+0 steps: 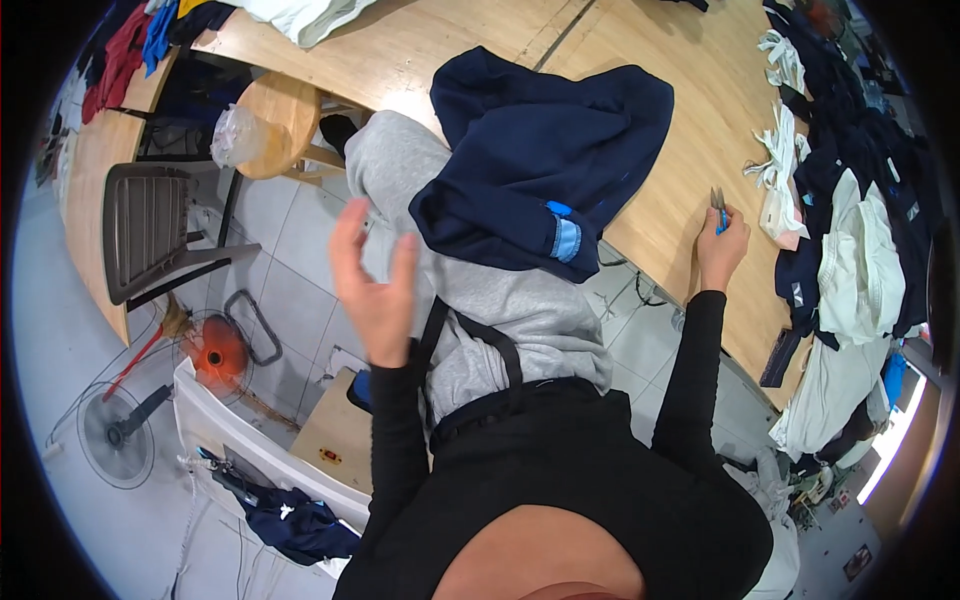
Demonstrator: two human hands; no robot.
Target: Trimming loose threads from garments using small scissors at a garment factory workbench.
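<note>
One dark blue garment [545, 140] is draped partly over the lap, on grey trousers [530, 300], and partly on the wooden table [670, 190]. Its cloth is rumpled, neither folded nor stacked, so its handling is judged to be unfinished. A light blue patch [567, 238] is shown near its lower edge, at about five o'clock from its middle, and appears to be joined to the cloth. No blade is set against the fabric, and no trimmed thread or fresh cut can be made out; how much has been done, and how much is left, cannot be told closely.

The left hand [375, 285] is raised with fingers and thumb spread, blurred, and nothing is seen in it. From there the garment is found at two o'clock, its nearest edge close by; contact is not shown.

By the right hand [727, 248], resting over the table, small snips [719, 212] are gripped between curled fingers, their tips pointed to twelve o'clock. From this hand the garment is found at ten o'clock, clearly apart, with bare wood between. White straps [778, 150] are heaped at one o'clock from the same hand, near the table's far edge.
</note>
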